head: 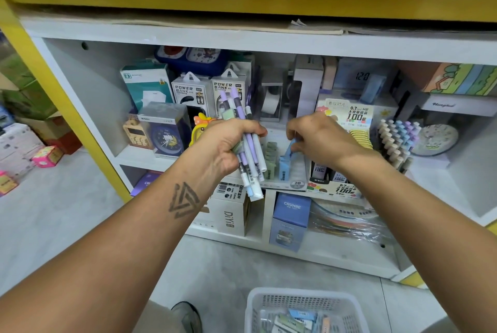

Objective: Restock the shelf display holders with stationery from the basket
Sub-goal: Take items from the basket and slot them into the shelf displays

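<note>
Pens (pixel 248 149) sit bunched in the clenched left hand (pixel 223 144); right hand's (pixel 320 136) fingers pinch a blue refill case (pixel 291 145) above the display holder (pixel 285 168) (slots look narrow). A loose grip could spill pens toward the basket (pixel 304 296).

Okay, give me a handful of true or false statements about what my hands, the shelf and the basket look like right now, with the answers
1. The left hand grips a bunch of pens. True.
2. The right hand hangs idle beside the shelf. False: its fingers pinch a small blue pack over the display holder.
3. The basket sits on the floor below the shelf, with stationery packs inside. True.
4. The pens in the left grip are all red. False: they are purple, white and pale blue.
5. The display holder already has green packs in it. True.
</note>
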A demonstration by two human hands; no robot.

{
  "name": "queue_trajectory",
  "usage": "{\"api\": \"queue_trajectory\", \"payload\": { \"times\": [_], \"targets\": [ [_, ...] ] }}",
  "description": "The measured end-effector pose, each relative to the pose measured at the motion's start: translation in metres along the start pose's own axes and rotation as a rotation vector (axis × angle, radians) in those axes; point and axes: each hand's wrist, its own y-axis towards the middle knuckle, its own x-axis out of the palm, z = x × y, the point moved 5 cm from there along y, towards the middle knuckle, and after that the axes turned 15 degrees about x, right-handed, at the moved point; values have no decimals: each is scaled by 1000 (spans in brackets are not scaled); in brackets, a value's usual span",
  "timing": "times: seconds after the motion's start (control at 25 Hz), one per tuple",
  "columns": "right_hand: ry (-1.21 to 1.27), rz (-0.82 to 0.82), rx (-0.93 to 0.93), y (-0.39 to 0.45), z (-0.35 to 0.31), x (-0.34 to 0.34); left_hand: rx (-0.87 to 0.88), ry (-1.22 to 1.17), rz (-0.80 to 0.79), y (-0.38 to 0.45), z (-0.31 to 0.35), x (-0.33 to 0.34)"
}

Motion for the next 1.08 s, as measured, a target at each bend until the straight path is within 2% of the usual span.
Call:
{"api": "queue_trajectory", "payload": {
  "times": [0.4,0.72,0.8,0.84,0.88,0.96,1.0,1.08],
  "targets": [
    [-123,-72,-64,0,-6,22,0,-19,-2,8,-3,-3],
    [-99,-141,56,-10,-10,26,-33,-57,-59,8,-4,3],
    [171,-182,109,-12,-11,13,-62,-98,-87,6,-3,9],
    [395,-293,138,-15,-11,9,-79,-139,-95,5,-2,12],
    [633,-473,149,-22,-13,6,-94,-196,-99,4,-2,15],
    [908,-747,133,-40,-16,3,-125,-297,-99,1,-2,23],
    [962,-791,125,-47,-15,3,-130,-320,-99,1,-4,26],
    [999,-732,149,-52,-10,3,-114,-330,-87,3,-7,30]
  ]
}}
